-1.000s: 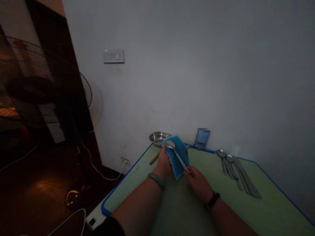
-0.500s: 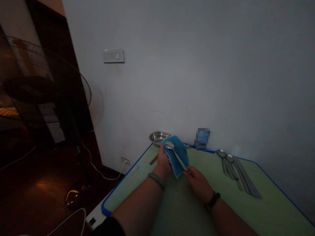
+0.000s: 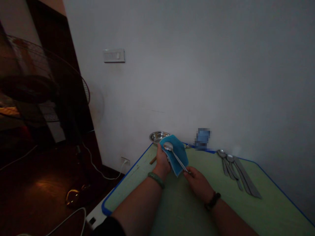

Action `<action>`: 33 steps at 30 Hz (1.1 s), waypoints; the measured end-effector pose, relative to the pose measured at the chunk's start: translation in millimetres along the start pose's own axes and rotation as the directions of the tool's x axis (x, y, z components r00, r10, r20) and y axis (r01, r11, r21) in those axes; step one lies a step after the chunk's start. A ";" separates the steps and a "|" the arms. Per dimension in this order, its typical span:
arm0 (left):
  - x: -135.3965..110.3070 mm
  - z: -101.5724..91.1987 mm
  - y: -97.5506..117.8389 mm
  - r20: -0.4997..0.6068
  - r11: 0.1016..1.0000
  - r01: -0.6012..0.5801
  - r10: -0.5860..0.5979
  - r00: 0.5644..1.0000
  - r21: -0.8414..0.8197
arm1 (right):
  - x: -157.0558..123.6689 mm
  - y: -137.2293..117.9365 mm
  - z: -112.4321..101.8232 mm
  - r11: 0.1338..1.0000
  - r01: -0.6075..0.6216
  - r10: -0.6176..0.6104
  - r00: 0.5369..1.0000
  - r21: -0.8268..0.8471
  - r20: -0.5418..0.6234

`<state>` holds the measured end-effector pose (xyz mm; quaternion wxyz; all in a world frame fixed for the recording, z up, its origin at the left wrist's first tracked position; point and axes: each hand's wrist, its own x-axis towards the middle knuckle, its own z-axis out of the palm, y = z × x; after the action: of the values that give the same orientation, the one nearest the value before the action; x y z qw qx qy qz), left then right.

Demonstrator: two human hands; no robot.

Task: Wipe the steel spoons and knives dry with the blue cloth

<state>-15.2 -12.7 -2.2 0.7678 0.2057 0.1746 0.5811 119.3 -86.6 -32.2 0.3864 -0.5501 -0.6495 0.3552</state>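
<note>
My left hand (image 3: 162, 160) is closed on a blue cloth (image 3: 179, 151), holding it up above the table from underneath. A metal spoon (image 3: 168, 146) lies across the face of the cloth, its bowl toward the upper left. The end of the spoon's handle is pinched in my right hand (image 3: 197, 183). Part of the left fingers is hidden behind the cloth. Behind the cloth stands a shiny steel bowl (image 3: 157, 136), partly covered by it. The tines of a fork (image 3: 189, 146) show just right of the cloth.
On the right of the green table (image 3: 278, 209) lie several metal spoons (image 3: 230, 158) and long flat knives (image 3: 248, 183). A blurred blue object (image 3: 202, 138) stands at the back edge by the wall (image 3: 209, 72). A brown stick-like piece (image 3: 153, 160) lies left. A fan (image 3: 66, 108) stands on the floor.
The cloth and the spoon's bowl have shifted slightly left with my left hand. My right hand keeps its hold on the handle, almost unmoved.
</note>
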 end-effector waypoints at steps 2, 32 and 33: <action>1.6 -1.4 0.0 -0.009 1.000 -0.017 0.017 1.000 -0.006 | -0.4 0.1 -0.3 1.000 0.003 -0.003 1.000 0.001 0.005; -2.5 3.0 -1.4 0.017 0.999 0.027 -0.027 0.999 0.043 | 0.0 0.9 0.1 0.999 -0.004 0.003 1.000 -0.038 -0.003; -2.7 3.3 -1.5 0.011 0.999 0.028 -0.028 1.000 0.047 | -0.2 0.3 0.1 0.999 0.001 -0.001 1.000 -0.036 -0.004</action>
<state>-13.0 -16.1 -0.1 0.7718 0.2245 0.1867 0.5649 119.4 -86.8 -32.6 0.3778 -0.5575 -0.6554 0.3420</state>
